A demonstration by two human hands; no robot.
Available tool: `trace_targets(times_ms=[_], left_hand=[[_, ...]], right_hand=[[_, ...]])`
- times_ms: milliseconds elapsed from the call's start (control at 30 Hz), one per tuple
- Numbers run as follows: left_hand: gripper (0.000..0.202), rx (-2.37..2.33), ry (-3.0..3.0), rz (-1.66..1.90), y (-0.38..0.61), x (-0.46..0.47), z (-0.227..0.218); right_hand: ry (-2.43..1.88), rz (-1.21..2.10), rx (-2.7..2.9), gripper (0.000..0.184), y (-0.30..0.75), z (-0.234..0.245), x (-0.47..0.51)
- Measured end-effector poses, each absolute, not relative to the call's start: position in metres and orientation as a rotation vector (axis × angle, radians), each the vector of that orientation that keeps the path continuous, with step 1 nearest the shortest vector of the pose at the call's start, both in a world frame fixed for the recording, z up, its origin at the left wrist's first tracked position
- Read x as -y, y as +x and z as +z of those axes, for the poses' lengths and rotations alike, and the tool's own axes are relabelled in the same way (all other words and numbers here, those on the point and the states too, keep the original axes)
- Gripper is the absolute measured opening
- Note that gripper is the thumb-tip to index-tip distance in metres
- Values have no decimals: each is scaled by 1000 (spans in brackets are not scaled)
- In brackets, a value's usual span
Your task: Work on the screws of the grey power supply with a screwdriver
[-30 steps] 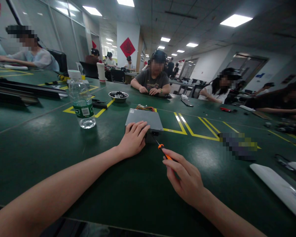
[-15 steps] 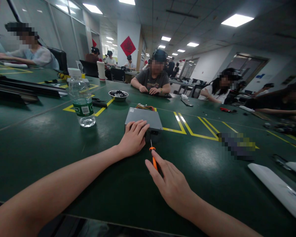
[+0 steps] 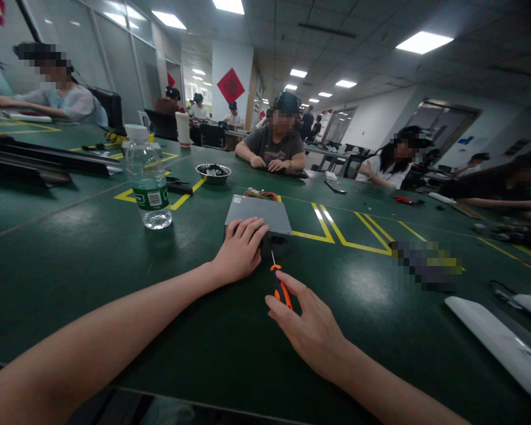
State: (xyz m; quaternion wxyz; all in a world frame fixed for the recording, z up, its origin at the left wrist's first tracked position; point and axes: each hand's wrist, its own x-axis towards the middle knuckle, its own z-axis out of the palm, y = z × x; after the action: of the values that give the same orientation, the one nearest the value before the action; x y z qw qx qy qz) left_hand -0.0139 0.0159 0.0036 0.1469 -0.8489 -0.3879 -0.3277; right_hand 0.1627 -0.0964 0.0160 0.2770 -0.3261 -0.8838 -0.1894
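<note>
A grey computer power supply (image 3: pixel 261 211) lies on the green table, its bundle of coloured wires (image 3: pixel 260 193) at the far side. My left hand (image 3: pixel 241 248) grips its near left corner, fingers bent over the top; the thumb is hidden. An orange and black screwdriver (image 3: pixel 281 289) is held between the thumb and fingers of my right hand (image 3: pixel 307 321). Its thin shaft points away from me at the near face of the power supply, below the socket. Whether the tip touches a screw is too small to tell.
A water bottle (image 3: pixel 151 189) stands left of the power supply. Beyond it are a metal bowl (image 3: pixel 213 179) of small parts and a white cup (image 3: pixel 183 130). White casings (image 3: pixel 495 342) lie at the right. A person (image 3: pixel 272 147) works across the table.
My right hand has drawn slightly back and right, its fingers shifting so more of the screwdriver handle shows. My left hand and the power supply stay in place.
</note>
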Motion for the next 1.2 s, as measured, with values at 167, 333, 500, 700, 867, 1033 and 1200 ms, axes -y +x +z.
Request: trace_targets(times_ms=[167, 333, 500, 700, 867, 1033, 1200], left_hand=[[49, 1104, -2444, -950, -14, -16, 3], [51, 1086, -2433, -964, -13, -15, 4], [50, 1090, -2412, -956, -10, -16, 3], [52, 1091, -2391, -985, -7, -17, 0], [52, 1105, -2385, -970, -6, -15, 0], [49, 1117, -2383, -957, -6, -15, 1], [50, 1125, -2401, -952, -8, -14, 2]], right_hand=[[-912, -289, 2358, 25, 162, 25, 102], [-921, -196, 2351, 28, 165, 26, 105], [-903, -139, 2293, 28, 171, 27, 103], [-873, -52, 2267, 30, 179, 29, 101], [-868, -64, 2265, 32, 179, 30, 103], [-830, -131, 2300, 30, 176, 32, 103], [-815, -207, 2305, 28, 172, 34, 102]])
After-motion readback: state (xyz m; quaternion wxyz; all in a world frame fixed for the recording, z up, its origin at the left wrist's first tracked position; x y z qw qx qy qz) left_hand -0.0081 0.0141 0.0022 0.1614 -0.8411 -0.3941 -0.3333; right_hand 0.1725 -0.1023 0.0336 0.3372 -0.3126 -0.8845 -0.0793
